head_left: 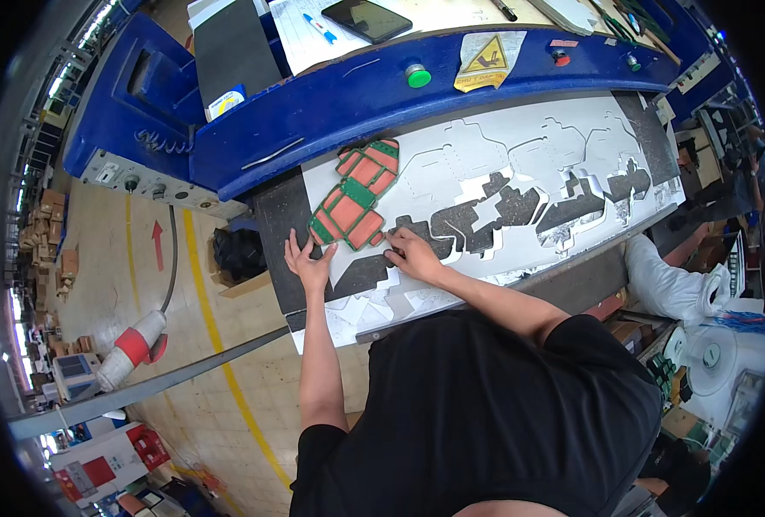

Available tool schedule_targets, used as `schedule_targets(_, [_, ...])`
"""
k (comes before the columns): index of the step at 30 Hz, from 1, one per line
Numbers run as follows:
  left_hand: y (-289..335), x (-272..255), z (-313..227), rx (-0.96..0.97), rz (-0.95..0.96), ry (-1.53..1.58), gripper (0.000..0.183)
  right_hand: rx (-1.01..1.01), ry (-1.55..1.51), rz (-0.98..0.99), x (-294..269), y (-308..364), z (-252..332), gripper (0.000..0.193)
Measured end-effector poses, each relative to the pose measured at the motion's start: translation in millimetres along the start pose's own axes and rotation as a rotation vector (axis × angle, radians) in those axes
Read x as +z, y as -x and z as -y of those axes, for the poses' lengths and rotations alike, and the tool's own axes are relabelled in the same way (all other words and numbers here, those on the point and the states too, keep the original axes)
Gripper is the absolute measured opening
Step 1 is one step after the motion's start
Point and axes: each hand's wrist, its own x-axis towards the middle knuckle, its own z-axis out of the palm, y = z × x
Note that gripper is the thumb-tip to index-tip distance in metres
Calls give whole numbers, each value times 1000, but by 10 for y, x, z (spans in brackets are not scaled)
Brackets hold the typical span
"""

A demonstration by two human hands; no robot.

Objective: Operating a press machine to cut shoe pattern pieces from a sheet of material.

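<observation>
A cutting die [348, 203] with red pads and green edging lies slanted on a white sheet [417, 146], at its left end. My left hand [310, 265] is at the die's lower left corner, fingers spread and thumb against or close to its lower edge. By the die's lower right corner is my right hand [413, 255], its fingers bent and apart, index tip near or touching the die. Neither hand closes around it. Several box-shaped cutouts run through the sheet, baring the dark speckled board [585, 205] underneath; other shapes are only outlined by cuts.
A blue machine beam [339, 86] with a green button [417, 76] and a yellow warning label [486, 60] spans behind the sheet. On top lie a phone [367, 19], a pen [320, 29] and papers. A metal rail [158, 379] runs at left; a white sack [671, 280] is at right.
</observation>
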Motion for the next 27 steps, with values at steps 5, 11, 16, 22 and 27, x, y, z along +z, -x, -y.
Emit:
schedule_targets(5, [18,1,32,23,-1,52,55,50,-61,20,-45,30,21,40])
schedule_targets(11, [-66,-157,76,55,100,36,61,4,-92,22,-63,55,-8,40])
schedule_targets(16, [-226,-260,-84,34,155,30,69,-111,-33,-16,4,85,-62,42])
schedule_targets(22, [-163,-162,-82,61,140,69,67,-24,-74,-47,4,103,-26,44])
schedule_targets(27, [-82,-94,10,123,91,61,67,-40,-85,-116,21,69,-26,37])
